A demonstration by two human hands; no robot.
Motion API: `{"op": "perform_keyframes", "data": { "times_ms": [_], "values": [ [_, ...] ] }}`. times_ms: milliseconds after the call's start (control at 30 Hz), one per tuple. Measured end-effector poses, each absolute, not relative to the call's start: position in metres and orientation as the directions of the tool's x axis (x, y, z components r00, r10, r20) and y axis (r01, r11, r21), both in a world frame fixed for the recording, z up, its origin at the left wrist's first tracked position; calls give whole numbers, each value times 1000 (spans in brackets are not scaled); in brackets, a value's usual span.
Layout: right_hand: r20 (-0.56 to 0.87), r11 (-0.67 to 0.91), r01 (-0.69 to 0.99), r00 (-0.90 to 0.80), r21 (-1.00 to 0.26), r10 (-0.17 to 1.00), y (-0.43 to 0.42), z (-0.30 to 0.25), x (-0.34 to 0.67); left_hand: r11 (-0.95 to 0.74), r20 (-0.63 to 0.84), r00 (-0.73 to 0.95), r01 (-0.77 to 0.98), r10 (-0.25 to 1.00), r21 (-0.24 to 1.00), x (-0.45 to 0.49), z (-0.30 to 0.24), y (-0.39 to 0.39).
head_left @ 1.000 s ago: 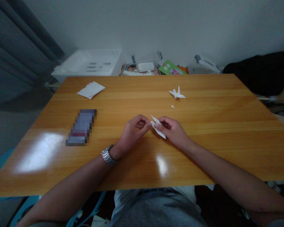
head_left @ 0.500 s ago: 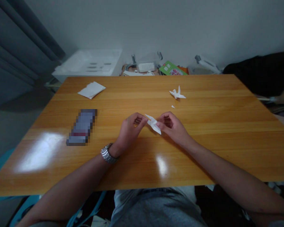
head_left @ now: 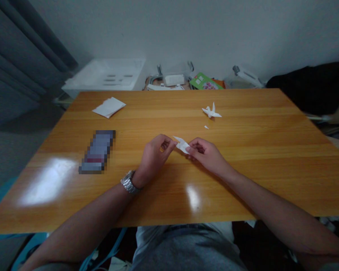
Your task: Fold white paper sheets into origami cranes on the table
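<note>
Between my two hands is a small white folded paper (head_left: 182, 145), shaped like a part-folded paper crane with pointed ends. My left hand (head_left: 157, 151) pinches its left edge with thumb and index finger. From the other side my right hand (head_left: 205, 151) is closed on it, thumb on top and fingers beneath, hiding its lower right end. Beyond my right hand a white paper crane (head_left: 211, 111) stands on the table, with a tiny paper scrap (head_left: 206, 127) just in front of it.
On the wooden table (head_left: 164, 195), a phone with a blurred screen (head_left: 97, 152) lies left of my left hand. White paper sheets (head_left: 109, 107) are stacked at the back left. Behind the table are a white tub (head_left: 107, 75), a green booklet (head_left: 205, 81) and a black cloth (head_left: 310, 86).
My right hand has shifted its hold, its fingers now wrapped under the paper's lower right end, which showed before. My left hand has stayed nearly in place.
</note>
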State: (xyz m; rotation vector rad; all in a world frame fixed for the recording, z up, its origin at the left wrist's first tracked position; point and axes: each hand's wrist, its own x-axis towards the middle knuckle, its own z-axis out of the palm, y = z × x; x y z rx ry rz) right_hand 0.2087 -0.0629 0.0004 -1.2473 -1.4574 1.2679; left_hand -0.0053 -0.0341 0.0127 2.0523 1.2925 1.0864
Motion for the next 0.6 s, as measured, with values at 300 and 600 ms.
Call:
{"op": "perform_keyframes", "data": {
  "times_ms": [300, 600],
  "values": [
    [-49, -45, 27, -180, -999, 982, -61, 4, 210, -478, 382, 293, 445, 877, 757, -10, 17, -35],
    [-17, -9, 43, -197, -999, 980, -58, 7, 216, -422, 234, 527, 270, 817, 865, -8, 13, -35]
  ]
}}
